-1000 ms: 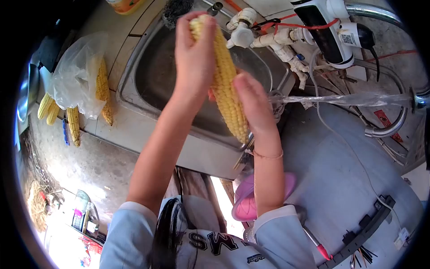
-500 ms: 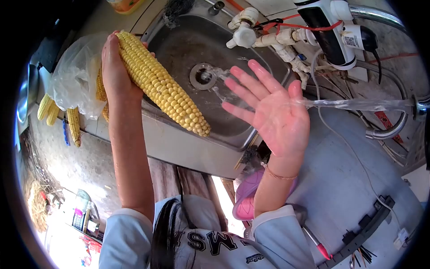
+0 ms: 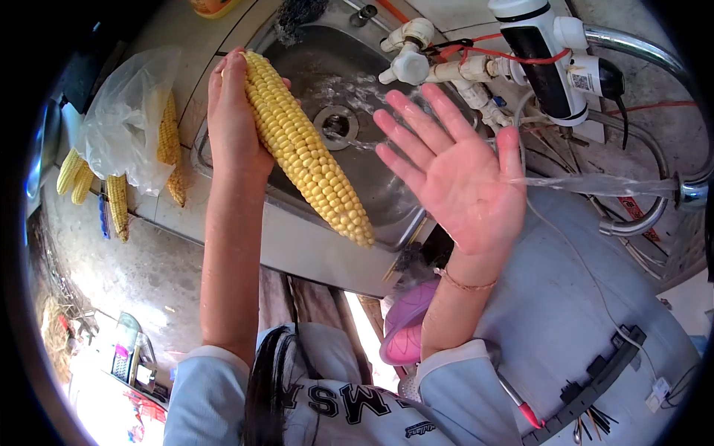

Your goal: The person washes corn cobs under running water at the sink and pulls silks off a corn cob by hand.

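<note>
My left hand point(image 3: 242, 123) is closed around the upper end of a yellow corn cob point(image 3: 309, 152), its kernels bare of husk. The cob slants down to the right over the near edge of the metal sink point(image 3: 301, 67). My right hand point(image 3: 461, 171) is open, palm up and fingers spread, to the right of the cob and apart from it. A stream of water point(image 3: 595, 184) from the faucet point(image 3: 692, 192) strikes its palm near the thumb. Water splashes past the fingers around the drain point(image 3: 336, 126).
Several more corn cobs point(image 3: 117, 207) lie on the counter at the left, by a clear plastic bag point(image 3: 126, 126). White pipes and a valve point(image 3: 409, 65) run behind the sink. A pink-purple basket point(image 3: 407, 320) is below my right forearm. A dark scrubber point(image 3: 297, 18) lies at the sink's far corner.
My left hand and the cob have shifted right in view, with the cob's tip slightly lower. My right hand has moved slightly right and stays under the water.
</note>
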`<move>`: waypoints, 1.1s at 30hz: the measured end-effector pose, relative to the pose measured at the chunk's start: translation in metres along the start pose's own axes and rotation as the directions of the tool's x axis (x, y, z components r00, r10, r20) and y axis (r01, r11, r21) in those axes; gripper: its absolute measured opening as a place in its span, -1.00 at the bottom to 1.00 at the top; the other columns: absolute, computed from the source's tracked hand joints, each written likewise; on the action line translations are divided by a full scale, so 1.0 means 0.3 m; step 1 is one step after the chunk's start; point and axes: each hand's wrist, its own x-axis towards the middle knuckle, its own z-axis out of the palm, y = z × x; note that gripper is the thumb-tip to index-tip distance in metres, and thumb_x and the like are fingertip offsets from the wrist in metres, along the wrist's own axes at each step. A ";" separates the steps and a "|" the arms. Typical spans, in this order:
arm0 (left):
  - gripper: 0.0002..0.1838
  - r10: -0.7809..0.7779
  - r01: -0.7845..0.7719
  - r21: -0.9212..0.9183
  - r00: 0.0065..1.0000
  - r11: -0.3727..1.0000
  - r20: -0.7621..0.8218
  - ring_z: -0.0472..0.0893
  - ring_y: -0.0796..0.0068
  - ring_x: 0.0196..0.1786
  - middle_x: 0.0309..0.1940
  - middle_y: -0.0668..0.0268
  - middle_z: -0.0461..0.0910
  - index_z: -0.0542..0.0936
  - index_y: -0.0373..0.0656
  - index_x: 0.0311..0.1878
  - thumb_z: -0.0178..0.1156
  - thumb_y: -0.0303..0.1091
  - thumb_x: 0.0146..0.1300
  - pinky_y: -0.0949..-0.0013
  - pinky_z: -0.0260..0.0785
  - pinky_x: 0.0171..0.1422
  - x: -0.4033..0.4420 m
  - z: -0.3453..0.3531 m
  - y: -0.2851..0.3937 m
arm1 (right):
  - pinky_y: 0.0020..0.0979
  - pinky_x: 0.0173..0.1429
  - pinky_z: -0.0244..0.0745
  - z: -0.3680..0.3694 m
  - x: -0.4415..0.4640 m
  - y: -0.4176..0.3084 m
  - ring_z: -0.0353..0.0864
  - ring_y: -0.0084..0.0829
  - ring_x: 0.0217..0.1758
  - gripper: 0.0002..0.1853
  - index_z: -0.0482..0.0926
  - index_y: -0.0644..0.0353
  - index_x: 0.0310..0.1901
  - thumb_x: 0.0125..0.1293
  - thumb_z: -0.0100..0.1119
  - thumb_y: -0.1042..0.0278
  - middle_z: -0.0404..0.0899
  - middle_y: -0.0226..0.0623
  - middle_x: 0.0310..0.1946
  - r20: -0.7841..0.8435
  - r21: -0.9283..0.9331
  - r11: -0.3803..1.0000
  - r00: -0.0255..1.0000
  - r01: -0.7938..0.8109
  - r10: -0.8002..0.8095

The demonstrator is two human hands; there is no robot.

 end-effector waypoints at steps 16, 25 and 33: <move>-0.62 -0.001 0.000 -0.023 1.000 1.000 -0.030 0.51 0.35 -0.31 -0.21 0.22 0.36 0.24 -0.13 0.10 -0.08 -0.17 0.29 0.24 0.46 -0.35 0.018 -0.046 -0.018 | -0.11 0.28 0.11 -0.014 0.010 -0.025 0.13 -0.10 0.29 -0.42 -0.02 0.29 0.29 0.28 -0.17 0.28 0.11 0.07 0.23 -0.062 -0.744 0.667 0.989 0.044 -0.134; -0.64 -0.054 0.053 -0.072 0.998 0.996 -0.016 0.49 0.36 -0.32 -0.24 0.22 0.35 0.24 -0.12 0.04 -0.05 -0.15 0.27 0.24 0.45 -0.38 -0.013 -0.005 -0.034 | -0.53 -0.23 0.50 0.033 -0.062 0.001 0.59 -0.47 -0.34 -0.70 0.46 0.36 -0.05 0.13 0.04 0.59 0.54 -0.05 -0.17 -0.231 -0.904 0.425 0.878 -0.036 -0.419; -0.59 -0.115 0.118 -0.058 0.992 0.991 0.047 0.50 0.36 -0.23 -0.19 0.26 0.40 0.24 -0.10 0.10 -0.02 -0.13 0.25 0.23 0.46 -0.26 -0.070 0.073 -0.067 | -0.66 -0.29 0.39 -0.018 -0.096 -0.006 0.47 -0.67 -0.39 -0.86 0.53 0.32 -0.26 0.11 0.16 0.57 0.51 -0.37 -0.33 0.027 -0.985 0.123 0.812 0.121 -0.583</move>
